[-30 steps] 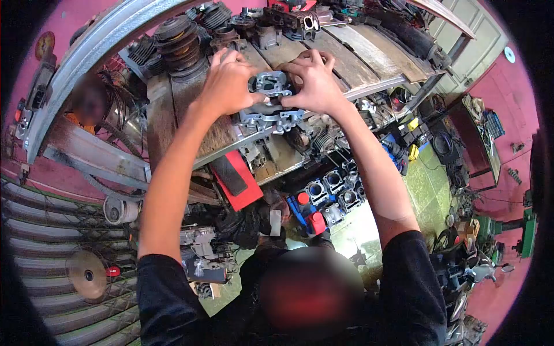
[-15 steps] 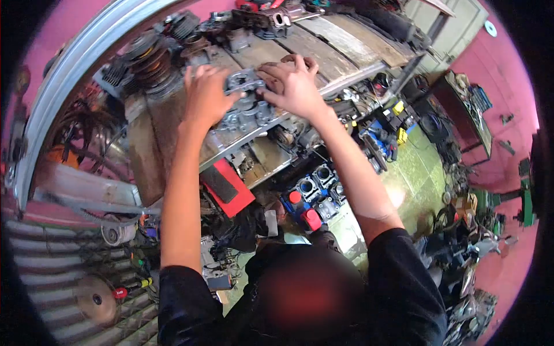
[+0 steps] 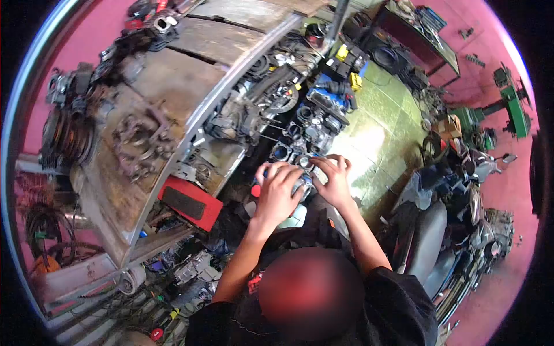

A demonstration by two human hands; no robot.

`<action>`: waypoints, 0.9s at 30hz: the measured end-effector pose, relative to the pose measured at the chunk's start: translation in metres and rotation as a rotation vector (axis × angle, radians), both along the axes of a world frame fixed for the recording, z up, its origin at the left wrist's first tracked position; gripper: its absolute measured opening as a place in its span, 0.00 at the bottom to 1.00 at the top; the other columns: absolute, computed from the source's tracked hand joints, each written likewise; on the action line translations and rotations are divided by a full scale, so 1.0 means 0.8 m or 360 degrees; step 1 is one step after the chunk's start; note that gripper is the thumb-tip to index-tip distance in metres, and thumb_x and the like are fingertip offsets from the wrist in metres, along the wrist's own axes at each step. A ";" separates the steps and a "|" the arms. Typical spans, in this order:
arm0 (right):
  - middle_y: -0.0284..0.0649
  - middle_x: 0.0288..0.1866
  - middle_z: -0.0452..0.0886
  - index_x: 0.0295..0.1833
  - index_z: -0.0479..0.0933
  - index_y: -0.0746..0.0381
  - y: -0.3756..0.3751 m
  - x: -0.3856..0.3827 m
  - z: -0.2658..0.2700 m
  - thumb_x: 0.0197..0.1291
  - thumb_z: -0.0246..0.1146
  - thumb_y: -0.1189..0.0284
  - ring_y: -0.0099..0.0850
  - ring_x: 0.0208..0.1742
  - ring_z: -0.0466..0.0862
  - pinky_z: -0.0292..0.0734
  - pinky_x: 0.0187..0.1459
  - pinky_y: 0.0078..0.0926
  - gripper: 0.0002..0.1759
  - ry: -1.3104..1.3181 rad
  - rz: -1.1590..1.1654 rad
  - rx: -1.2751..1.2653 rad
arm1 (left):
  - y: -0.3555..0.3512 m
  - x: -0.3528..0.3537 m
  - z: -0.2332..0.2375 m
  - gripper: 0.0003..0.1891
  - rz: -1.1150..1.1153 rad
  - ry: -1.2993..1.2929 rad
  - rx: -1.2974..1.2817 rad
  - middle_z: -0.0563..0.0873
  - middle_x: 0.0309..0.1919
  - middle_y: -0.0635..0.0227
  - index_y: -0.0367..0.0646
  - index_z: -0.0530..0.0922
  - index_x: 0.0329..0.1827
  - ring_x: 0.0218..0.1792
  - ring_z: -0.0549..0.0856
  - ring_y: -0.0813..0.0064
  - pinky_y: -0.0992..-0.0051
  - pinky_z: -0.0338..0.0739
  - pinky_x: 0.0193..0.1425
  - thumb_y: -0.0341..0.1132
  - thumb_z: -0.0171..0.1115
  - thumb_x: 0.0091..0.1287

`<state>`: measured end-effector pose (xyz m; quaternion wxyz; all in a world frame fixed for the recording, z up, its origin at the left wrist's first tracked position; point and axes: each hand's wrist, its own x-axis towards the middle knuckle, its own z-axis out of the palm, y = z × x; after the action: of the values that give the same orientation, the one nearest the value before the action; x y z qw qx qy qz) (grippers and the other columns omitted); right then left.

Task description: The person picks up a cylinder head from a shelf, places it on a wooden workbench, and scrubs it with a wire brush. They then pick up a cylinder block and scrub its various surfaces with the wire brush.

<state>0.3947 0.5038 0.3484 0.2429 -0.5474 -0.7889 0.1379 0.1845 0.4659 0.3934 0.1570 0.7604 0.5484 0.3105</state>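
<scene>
My left hand (image 3: pixel 278 190) and my right hand (image 3: pixel 333 180) reach down over a group of metal engine parts low beside the bench. Curled fingers of my left hand rest at a silvery part (image 3: pixel 301 183); what they grip, if anything, is hidden. My right hand is close by on the other side of that part, fingers bent, its contact unclear. Round-bored cylinder blocks (image 3: pixel 281 152) lie just beyond my hands. On the wooden bench (image 3: pixel 173 75) to the left sits a cluster of metal parts (image 3: pixel 141 141).
A red box with a dark pad (image 3: pixel 190 203) is on the lower shelf. Yellow-and-black items (image 3: pixel 355 81) stand farther back. A motorcycle seat (image 3: pixel 428 236) is at right, a green machine (image 3: pixel 513 106) by the pink wall. Coiled springs (image 3: pixel 69 135) stand on the bench's left.
Both hands have left the metal parts on the bench and moved down to the engine parts beside it. The view has swung to the right.
</scene>
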 end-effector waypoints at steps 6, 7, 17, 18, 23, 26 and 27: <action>0.33 0.59 0.91 0.62 0.88 0.52 0.022 0.142 -0.098 0.61 0.74 0.63 0.41 0.70 0.77 0.57 0.76 0.55 0.22 -0.0172 -0.0397 -0.0263 | 0.064 0.084 -0.112 0.19 -0.0213 0.0148 -0.0346 0.88 0.59 0.65 0.45 0.87 0.59 0.70 0.78 0.61 0.44 0.57 0.81 0.40 0.75 0.67; 0.34 0.59 0.91 0.61 0.88 0.52 0.036 0.159 -0.113 0.61 0.74 0.62 0.42 0.69 0.77 0.58 0.76 0.55 0.22 -0.0211 -0.0422 -0.0309 | 0.081 0.096 -0.127 0.19 -0.0199 0.0181 -0.0353 0.89 0.58 0.65 0.45 0.87 0.58 0.69 0.79 0.60 0.44 0.57 0.81 0.39 0.75 0.66; 0.37 0.58 0.91 0.61 0.87 0.53 0.237 0.253 -0.268 0.57 0.76 0.61 0.46 0.64 0.80 0.63 0.72 0.58 0.25 -0.0218 -0.0632 -0.0423 | 0.323 0.250 -0.292 0.16 -0.0216 0.0553 -0.0232 0.91 0.57 0.63 0.45 0.88 0.57 0.66 0.81 0.56 0.46 0.64 0.76 0.30 0.69 0.66; 0.37 0.58 0.90 0.62 0.87 0.52 0.256 0.259 -0.284 0.57 0.76 0.62 0.46 0.65 0.80 0.63 0.72 0.58 0.25 -0.0211 -0.0621 -0.0398 | 0.343 0.262 -0.311 0.16 -0.0225 0.0561 -0.0261 0.91 0.57 0.63 0.45 0.88 0.57 0.66 0.81 0.56 0.46 0.64 0.76 0.30 0.69 0.66; 0.35 0.58 0.90 0.62 0.87 0.50 0.337 0.267 -0.337 0.57 0.77 0.61 0.46 0.66 0.79 0.64 0.70 0.58 0.25 -0.0287 -0.0545 -0.0462 | 0.412 0.310 -0.374 0.19 -0.0126 0.0855 -0.0221 0.86 0.71 0.69 0.48 0.87 0.65 0.71 0.77 0.58 0.48 0.65 0.75 0.30 0.59 0.73; 0.36 0.57 0.90 0.62 0.87 0.51 0.360 0.266 -0.355 0.57 0.77 0.62 0.46 0.65 0.79 0.64 0.70 0.59 0.25 -0.0383 -0.0462 -0.0449 | 0.431 0.328 -0.396 0.22 -0.0164 0.1001 -0.0277 0.84 0.74 0.70 0.51 0.85 0.70 0.72 0.76 0.60 0.50 0.66 0.74 0.31 0.58 0.74; 0.36 0.57 0.90 0.62 0.87 0.51 0.362 0.266 -0.363 0.57 0.77 0.62 0.46 0.65 0.79 0.64 0.70 0.59 0.25 -0.0379 -0.0453 -0.0460 | 0.436 0.331 -0.400 0.23 -0.0180 0.1043 -0.0268 0.84 0.74 0.71 0.51 0.84 0.72 0.72 0.76 0.61 0.50 0.66 0.74 0.32 0.58 0.74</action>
<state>0.6074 0.7933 0.0578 0.0843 -0.6946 -0.6989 0.1482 0.4496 0.8145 0.0733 0.0517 0.8332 0.5505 -0.0059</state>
